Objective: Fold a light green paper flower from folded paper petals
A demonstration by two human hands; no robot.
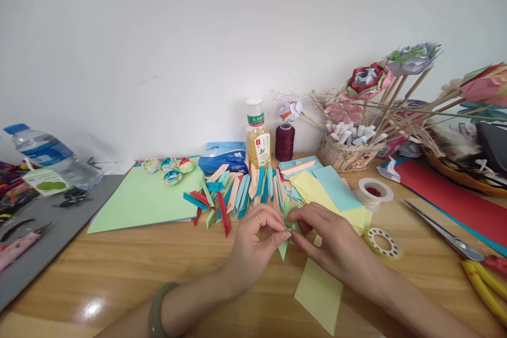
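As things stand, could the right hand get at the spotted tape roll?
Probably yes: the spotted tape roll lies close by, uncovered, though the right hand would likely need to release the green paper.

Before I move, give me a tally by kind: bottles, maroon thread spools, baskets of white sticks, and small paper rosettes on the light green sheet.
Bottles: 2
Maroon thread spool: 1
Basket of white sticks: 1
Small paper rosettes on the light green sheet: 4
Total: 8
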